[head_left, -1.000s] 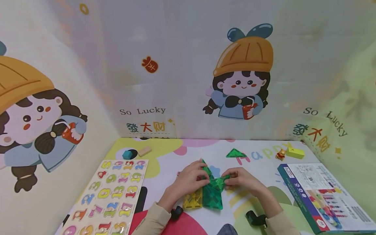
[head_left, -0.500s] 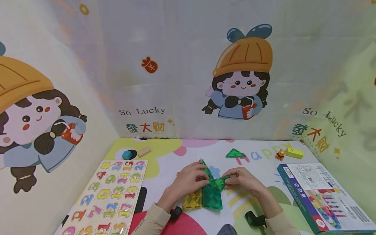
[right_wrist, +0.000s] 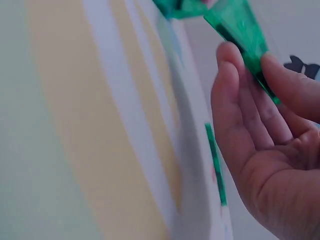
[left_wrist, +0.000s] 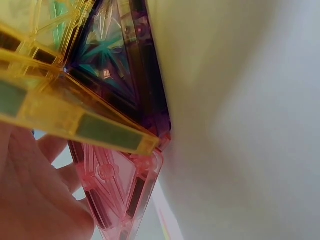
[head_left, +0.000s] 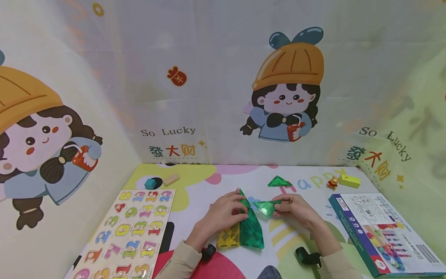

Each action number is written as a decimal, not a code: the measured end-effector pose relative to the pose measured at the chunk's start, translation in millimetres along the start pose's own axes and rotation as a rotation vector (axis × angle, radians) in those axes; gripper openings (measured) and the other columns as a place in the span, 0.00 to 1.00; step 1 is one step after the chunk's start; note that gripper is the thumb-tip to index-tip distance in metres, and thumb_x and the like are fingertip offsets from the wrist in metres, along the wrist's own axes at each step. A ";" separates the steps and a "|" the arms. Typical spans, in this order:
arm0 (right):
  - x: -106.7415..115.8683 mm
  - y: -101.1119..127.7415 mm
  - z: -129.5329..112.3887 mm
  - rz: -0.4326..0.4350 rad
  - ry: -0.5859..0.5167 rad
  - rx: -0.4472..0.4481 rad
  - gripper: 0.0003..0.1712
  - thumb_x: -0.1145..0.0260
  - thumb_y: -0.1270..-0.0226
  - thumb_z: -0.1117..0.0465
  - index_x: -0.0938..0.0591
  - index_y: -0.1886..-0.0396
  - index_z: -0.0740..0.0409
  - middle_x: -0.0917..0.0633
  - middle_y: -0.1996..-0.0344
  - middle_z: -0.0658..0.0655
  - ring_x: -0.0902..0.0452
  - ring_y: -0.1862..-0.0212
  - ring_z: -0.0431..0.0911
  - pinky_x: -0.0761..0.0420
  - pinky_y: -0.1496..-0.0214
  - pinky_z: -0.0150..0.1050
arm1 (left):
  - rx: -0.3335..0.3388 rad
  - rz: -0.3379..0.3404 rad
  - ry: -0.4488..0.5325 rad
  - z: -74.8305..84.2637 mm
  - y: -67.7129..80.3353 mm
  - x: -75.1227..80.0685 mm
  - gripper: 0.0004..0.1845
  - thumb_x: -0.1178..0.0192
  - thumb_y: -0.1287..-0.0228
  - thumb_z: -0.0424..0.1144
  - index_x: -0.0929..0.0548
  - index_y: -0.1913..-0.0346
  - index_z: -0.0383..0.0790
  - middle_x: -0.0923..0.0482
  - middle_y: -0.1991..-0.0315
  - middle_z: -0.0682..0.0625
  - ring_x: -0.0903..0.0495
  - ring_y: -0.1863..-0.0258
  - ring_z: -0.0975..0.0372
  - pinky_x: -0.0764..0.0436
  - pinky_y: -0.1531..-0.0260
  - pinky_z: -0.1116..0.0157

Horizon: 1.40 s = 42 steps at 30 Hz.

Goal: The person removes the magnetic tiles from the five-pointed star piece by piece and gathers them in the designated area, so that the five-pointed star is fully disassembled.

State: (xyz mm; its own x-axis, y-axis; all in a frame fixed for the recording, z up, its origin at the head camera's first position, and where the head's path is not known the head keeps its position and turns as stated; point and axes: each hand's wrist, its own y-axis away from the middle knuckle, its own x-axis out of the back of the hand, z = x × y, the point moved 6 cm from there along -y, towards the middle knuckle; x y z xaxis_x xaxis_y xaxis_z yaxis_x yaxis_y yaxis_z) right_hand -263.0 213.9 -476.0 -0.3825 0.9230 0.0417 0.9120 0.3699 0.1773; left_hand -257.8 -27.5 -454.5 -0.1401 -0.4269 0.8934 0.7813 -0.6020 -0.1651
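Pinching translucent green triangle tile (head_left: 265, 207), right hand (head_left: 294, 211), left hand (head_left: 224, 213) gripping tile cluster (head_left: 244, 228)

Soft even light (wrist cams blurry)

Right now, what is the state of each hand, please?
Left hand: grips the tile stack on the mat.
Right hand: pinches a green triangle, apart from the stack.
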 end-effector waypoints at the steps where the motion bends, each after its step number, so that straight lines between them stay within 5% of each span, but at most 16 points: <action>1: 4.5 0.2 -1.7 0.029 0.006 0.002 0.22 0.39 0.28 0.64 0.26 0.42 0.77 0.12 0.67 0.52 0.13 0.63 0.43 0.14 0.54 0.38 | 0.001 -0.001 0.002 -0.3 0.1 0.3 0.09 0.40 0.32 0.56 0.12 0.57 0.63 0.26 0.33 0.57 0.38 0.25 0.55 0.35 0.30 0.46; 11: 46.6 -2.1 3.1 0.287 -0.027 -0.045 0.30 0.39 0.27 0.63 0.34 0.32 0.75 0.14 0.67 0.51 0.15 0.66 0.40 0.15 0.57 0.34 | -0.017 -0.005 0.025 -2.1 0.4 0.2 0.09 0.41 0.30 0.54 0.12 0.55 0.63 0.26 0.33 0.58 0.37 0.26 0.56 0.35 0.30 0.48; 25: 58.2 -14.7 7.4 0.381 0.099 -0.118 0.24 0.39 0.28 0.63 0.26 0.39 0.74 0.14 0.71 0.53 0.17 0.71 0.40 0.15 0.64 0.33 | -0.029 -0.020 0.041 -0.9 1.3 -0.2 0.09 0.41 0.30 0.54 0.12 0.55 0.64 0.26 0.33 0.59 0.37 0.26 0.59 0.33 0.31 0.48; 33: 73.1 -6.9 2.4 0.475 0.288 -0.134 0.24 0.37 0.29 0.57 0.22 0.41 0.69 0.16 0.57 0.62 0.17 0.66 0.42 0.16 0.62 0.34 | -0.012 -0.016 0.044 -0.1 2.2 2.0 0.09 0.41 0.30 0.53 0.12 0.55 0.63 0.27 0.32 0.58 0.38 0.25 0.58 0.34 0.30 0.48; 42: 65.2 0.0 -13.3 0.431 0.338 -0.122 0.26 0.38 0.28 0.52 0.23 0.39 0.65 0.19 0.46 0.65 0.20 0.61 0.46 0.18 0.58 0.36 | -0.005 0.008 0.037 -3.2 2.2 2.1 0.09 0.41 0.30 0.53 0.13 0.53 0.62 0.29 0.31 0.57 0.36 0.27 0.59 0.31 0.31 0.50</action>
State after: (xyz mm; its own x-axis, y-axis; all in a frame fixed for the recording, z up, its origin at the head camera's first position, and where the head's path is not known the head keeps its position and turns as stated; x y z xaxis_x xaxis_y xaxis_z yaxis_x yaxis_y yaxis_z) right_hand -289.9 272.7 -460.3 -0.0238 0.8954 0.4446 0.9802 -0.0665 0.1863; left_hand -258.4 -31.9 -454.4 -0.1564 -0.4563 0.8760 0.7792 -0.6020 -0.1745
